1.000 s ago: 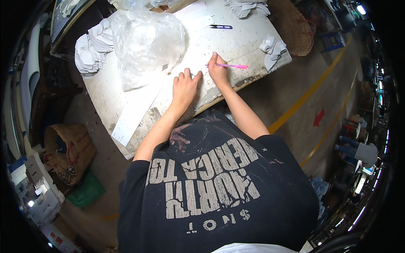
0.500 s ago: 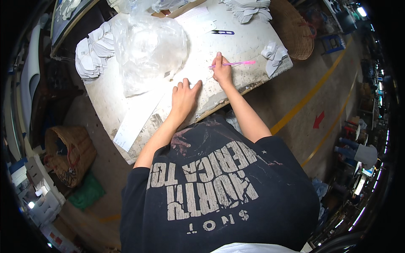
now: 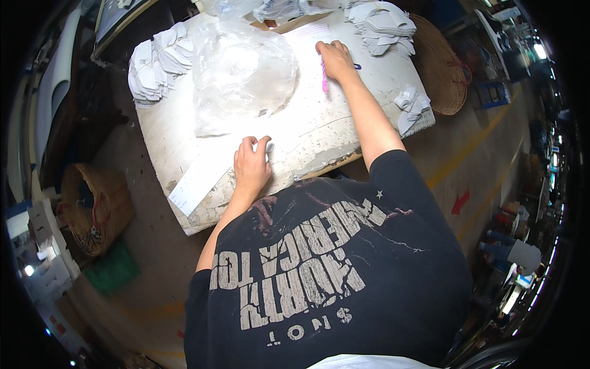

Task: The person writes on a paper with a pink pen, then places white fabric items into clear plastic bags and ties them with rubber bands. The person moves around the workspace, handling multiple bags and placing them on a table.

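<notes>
My right hand (image 3: 337, 60) is closed on a pink pen (image 3: 324, 79), which points back toward me at the far side of the worktable (image 3: 319, 132). Under that hand lies a pair of dark blue thread snips (image 3: 357, 66), mostly covered. Near the front edge, my left hand (image 3: 251, 167) has its fingers curled and thumb bent in; a small pale bit shows by the thumb, too bright to make out. A long white paper strip (image 3: 200, 186) runs beside the left hand to the table's left corner. A clear plastic bag (image 3: 246, 77) lies just beyond.
Stacks of white cut pieces lie at the left (image 3: 150, 71) and far right (image 3: 382, 27), with a smaller bundle (image 3: 410, 107) on the right edge. Wicker baskets stand on the floor at left (image 3: 114, 209) and right (image 3: 437, 67), near a blue stool (image 3: 491, 95).
My right hand has moved away from me to the snips, and the pen has swung from sideways to pointing at me. My left hand has drawn back and its fingers have curled.
</notes>
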Motion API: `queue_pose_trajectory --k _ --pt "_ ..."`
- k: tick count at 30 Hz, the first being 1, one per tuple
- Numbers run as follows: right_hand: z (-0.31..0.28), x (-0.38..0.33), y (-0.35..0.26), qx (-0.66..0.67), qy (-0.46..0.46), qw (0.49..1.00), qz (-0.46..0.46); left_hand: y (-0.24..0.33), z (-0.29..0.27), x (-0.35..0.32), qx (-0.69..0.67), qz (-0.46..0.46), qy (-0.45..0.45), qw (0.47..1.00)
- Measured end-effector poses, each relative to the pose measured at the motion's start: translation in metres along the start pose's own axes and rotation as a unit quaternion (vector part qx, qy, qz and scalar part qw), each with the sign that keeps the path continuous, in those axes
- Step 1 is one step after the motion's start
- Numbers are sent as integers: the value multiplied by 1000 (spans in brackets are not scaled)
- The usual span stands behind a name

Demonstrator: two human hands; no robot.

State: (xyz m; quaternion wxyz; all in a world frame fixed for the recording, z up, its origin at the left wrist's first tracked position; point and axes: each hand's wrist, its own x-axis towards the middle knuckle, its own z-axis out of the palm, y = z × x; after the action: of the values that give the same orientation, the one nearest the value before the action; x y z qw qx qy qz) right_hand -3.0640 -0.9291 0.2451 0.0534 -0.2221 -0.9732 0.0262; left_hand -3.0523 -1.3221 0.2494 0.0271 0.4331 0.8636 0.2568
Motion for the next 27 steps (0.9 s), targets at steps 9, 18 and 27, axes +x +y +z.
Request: queue_pose_trajectory --k 9,18,27 --pt "-24 -67 -47 66 90 991 -73 2 -2 0 -10 -40 33 999" --pt "-18 -213 -74 392 18 906 160 20 4 -1 -16 60 -40 997" --pt "29 -247 -60 547 30 794 263 49 33 29 72 194 -117 971"
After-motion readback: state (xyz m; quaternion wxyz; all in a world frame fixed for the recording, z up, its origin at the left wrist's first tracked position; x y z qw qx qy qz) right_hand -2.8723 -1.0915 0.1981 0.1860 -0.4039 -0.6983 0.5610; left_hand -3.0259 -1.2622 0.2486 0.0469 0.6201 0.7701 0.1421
